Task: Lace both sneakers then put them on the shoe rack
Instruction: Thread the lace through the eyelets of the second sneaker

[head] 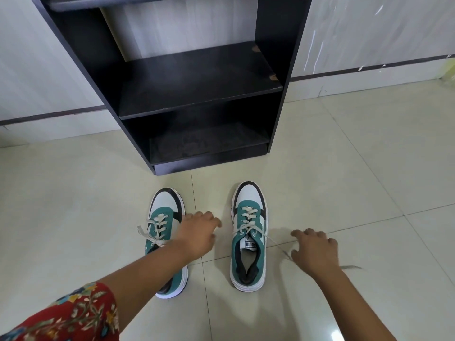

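Right sneaker [248, 237] lies toes toward rack [197, 94], between spread, empty left hand [197, 235] and right hand [315, 252]; both near.

Two teal sneakers [248, 232] sit on tile before a black shoe rack [197, 82], both hands [197, 235] hovering empty.

Probably a home, pale tiled floor [344, 168], black shoe rack [197, 89], wood-grain wall panels [369, 28]

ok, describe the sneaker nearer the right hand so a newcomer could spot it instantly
Start at the black shoe rack; two teal-and-white sneakers sit on the tile floor before it. Take the right sneaker: its opening and tongue label show fully, while the left sneaker is crossed by a forearm.
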`<state>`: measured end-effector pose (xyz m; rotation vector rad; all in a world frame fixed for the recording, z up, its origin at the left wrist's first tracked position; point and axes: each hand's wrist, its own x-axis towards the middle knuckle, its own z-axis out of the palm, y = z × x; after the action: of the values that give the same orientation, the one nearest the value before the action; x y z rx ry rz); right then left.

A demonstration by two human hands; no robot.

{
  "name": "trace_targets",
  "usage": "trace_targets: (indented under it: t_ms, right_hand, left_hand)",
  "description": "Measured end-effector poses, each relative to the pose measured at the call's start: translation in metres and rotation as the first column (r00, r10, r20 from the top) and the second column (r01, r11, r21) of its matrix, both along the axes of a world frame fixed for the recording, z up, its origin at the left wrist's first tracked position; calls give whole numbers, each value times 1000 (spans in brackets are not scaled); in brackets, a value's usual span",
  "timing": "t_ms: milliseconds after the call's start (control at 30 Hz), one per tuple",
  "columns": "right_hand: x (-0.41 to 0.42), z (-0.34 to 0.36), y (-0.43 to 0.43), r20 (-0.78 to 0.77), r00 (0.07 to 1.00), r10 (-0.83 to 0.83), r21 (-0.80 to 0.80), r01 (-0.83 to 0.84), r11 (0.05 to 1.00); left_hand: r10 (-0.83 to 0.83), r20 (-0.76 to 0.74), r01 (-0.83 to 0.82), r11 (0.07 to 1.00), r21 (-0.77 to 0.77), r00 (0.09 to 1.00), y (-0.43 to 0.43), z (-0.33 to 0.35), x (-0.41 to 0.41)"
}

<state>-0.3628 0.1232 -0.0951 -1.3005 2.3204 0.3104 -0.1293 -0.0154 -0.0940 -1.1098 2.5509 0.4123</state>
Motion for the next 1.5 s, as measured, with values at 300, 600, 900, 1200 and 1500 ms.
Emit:
trace_targets:
  t_ms: [300, 600, 900, 1200, 1500]
  right_hand:
    - [42, 13, -23, 400, 916, 15, -428, 172, 887]
    - [30, 12, -21, 356, 932, -65, -365, 203, 909]
    - [18, -1, -15, 423, 888, -182, -160, 271, 949]
    - [13, -2, -16, 443, 887, -128, -123, 201, 972]
    - [41, 15, -29, 978, 204, -43, -108, 672, 733]
  left_hand:
    - [107, -400, -78, 993, 89, 910, 19, 8, -28]
    - [-89, -289, 54, 990, -129, 953, 18, 6, -32]
    - [-130, -97, 109, 975, -195, 987, 11, 0, -15]
    - [35, -180, -31, 999, 28, 983, 15, -1, -14]
    - [886, -251, -104, 313, 944, 389, 11, 27, -32]
